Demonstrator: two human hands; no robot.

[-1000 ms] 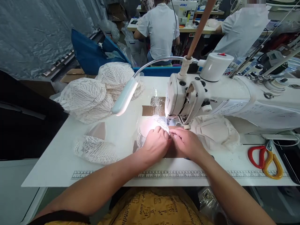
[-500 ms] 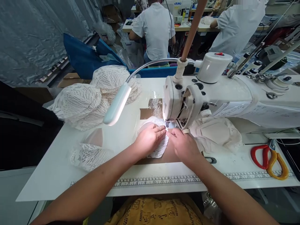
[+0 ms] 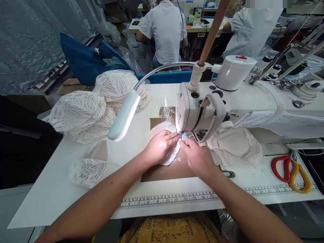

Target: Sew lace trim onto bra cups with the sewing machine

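Note:
A white lace bra cup lies under the needle and presser foot of a white sewing machine. My left hand rests over the cup, its fingers pressed together on the fabric right beside the foot. Just in front of the foot, my right hand pinches the cup's edge between thumb and forefinger. Much of the cup is hidden beneath my left hand. Brown board covers the tabletop under the work.
Lace cups are heaped at the back left, with another lace cup nearer. Pale fabric lies right of the needle. Scissors rest by the printed ruler. A gooseneck lamp overhangs the left side. Two people sit beyond.
The cup has turned slightly under the foot, its lower edge shifting upward and left. Both hands stay close to the needle. The whole view has shifted a little.

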